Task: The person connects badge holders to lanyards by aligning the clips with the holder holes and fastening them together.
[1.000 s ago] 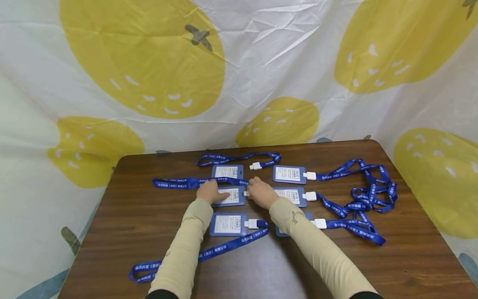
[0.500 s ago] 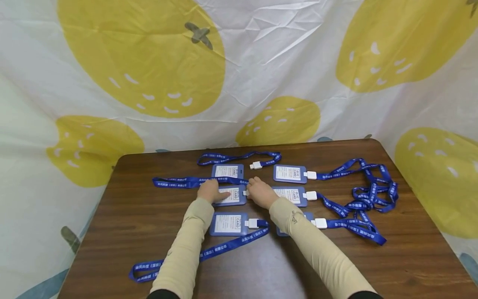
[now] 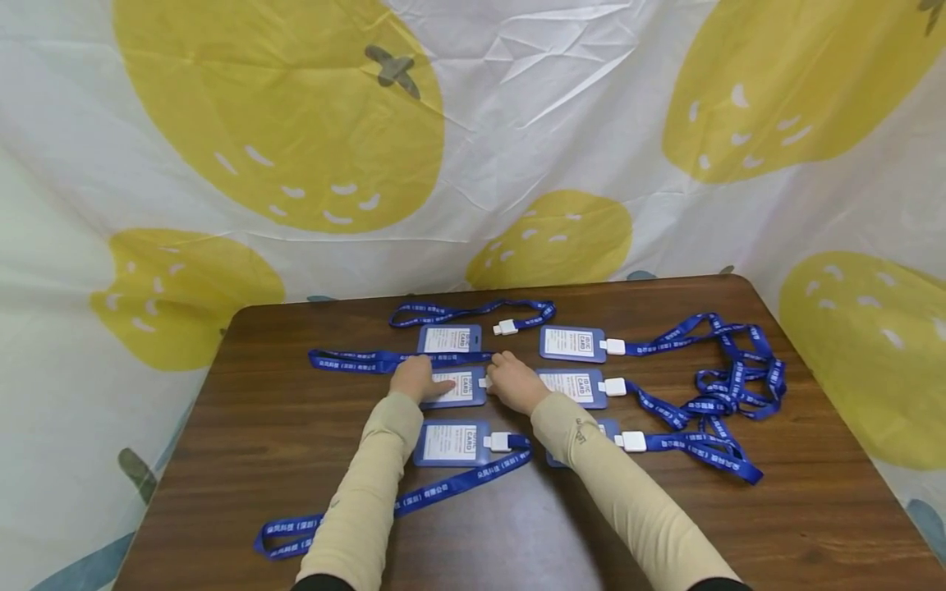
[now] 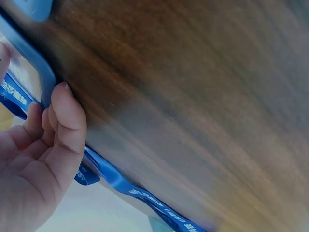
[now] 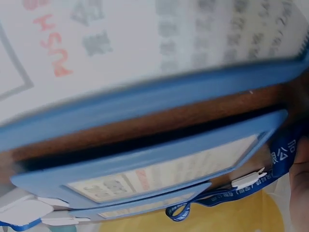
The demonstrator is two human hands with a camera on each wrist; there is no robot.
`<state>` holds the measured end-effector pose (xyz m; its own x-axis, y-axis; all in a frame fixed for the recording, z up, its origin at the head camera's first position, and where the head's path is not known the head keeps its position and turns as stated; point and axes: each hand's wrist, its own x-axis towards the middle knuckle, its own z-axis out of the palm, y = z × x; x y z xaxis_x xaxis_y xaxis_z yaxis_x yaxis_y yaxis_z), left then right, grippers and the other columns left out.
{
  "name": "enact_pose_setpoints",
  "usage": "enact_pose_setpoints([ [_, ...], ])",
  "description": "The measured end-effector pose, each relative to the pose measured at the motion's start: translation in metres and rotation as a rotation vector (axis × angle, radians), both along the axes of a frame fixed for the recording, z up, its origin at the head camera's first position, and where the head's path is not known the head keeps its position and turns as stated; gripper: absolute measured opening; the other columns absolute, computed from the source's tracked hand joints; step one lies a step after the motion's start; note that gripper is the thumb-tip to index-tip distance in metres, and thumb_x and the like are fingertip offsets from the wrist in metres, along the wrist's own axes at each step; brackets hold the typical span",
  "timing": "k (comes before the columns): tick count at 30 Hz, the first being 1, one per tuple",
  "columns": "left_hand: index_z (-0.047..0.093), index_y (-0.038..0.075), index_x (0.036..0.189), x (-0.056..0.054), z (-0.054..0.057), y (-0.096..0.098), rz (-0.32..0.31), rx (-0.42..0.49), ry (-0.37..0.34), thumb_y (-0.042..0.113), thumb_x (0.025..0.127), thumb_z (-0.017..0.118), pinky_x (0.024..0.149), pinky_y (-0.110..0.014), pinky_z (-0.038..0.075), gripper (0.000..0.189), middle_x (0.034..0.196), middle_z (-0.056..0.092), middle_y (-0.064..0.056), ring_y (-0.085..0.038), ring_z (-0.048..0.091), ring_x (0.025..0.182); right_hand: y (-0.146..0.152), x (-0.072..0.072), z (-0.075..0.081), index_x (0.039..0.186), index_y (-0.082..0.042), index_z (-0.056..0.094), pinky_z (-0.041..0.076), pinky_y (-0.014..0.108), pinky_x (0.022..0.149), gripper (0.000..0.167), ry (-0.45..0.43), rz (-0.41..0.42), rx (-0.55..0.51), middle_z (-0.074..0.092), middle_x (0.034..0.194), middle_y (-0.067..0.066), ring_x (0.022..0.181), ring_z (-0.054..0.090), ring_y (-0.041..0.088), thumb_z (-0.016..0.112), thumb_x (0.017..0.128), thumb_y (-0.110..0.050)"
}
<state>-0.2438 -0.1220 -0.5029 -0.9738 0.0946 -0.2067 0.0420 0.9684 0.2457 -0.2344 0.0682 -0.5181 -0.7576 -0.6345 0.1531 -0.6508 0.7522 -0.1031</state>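
Observation:
My left hand (image 3: 414, 377) grips a blue badge holder (image 3: 466, 388), the middle one of the left column, with the thumb over its card. In the left wrist view, curled fingers (image 4: 67, 116) lie along the holder's edge (image 4: 46, 77). At the holder's right end my right hand (image 3: 520, 382) pinches the end of a blue lanyard (image 3: 355, 361). A bit of white clip (image 3: 485, 382) shows between hand and holder; the fingertips hide the rest. The lanyard runs left behind the left hand. In the right wrist view only part of the right hand (image 5: 300, 176) shows.
Behind lies a badge holder (image 3: 447, 338) with a detached lanyard (image 3: 506, 327) beside it. In front is one holder (image 3: 449, 443) clipped to its lanyard. Three more holders with lanyards stand in a right column, such as the back one (image 3: 572, 344); the right sleeve partly covers the front one.
The left end of the held lanyard has slid slightly to the right and lies straighter. Both hands stay almost in place.

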Motion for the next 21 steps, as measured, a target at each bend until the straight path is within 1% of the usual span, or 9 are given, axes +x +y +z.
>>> enact_pose_setpoints([
  [12,0.058,-0.009,0.104,0.001,0.0023,-0.0021,0.012,0.021,-0.04,0.048,0.075,0.068,0.078,-0.042,0.048,0.065,0.1,0.061,-0.023,-0.035,0.059,0.09,0.0025,-0.0007,-0.0032,0.085,-0.002,0.061,0.045,0.033,0.075,0.017,-0.043,-0.015,-0.008,0.053,0.086,0.01,0.081,0.048,0.023,0.068,0.08,-0.017],
  [17,0.057,-0.009,0.108,0.0006,0.0019,-0.0039,0.016,0.034,-0.053,0.048,0.075,0.068,0.081,-0.043,0.048,0.067,0.104,0.06,-0.023,-0.035,0.058,0.093,0.003,0.0,-0.0027,0.084,-0.002,0.063,0.046,0.033,0.073,0.017,-0.027,-0.011,-0.026,0.052,0.083,0.008,0.08,0.049,0.023,0.069,0.079,-0.017],
  [21,0.058,-0.009,0.107,0.0001,0.0008,-0.0039,0.018,0.038,-0.055,0.048,0.075,0.068,0.08,-0.043,0.048,0.066,0.104,0.06,-0.023,-0.035,0.058,0.093,0.0028,0.0002,-0.0026,0.084,-0.002,0.064,0.047,0.033,0.073,0.017,-0.029,-0.017,-0.021,0.052,0.082,0.008,0.079,0.05,0.023,0.069,0.079,-0.018],
])
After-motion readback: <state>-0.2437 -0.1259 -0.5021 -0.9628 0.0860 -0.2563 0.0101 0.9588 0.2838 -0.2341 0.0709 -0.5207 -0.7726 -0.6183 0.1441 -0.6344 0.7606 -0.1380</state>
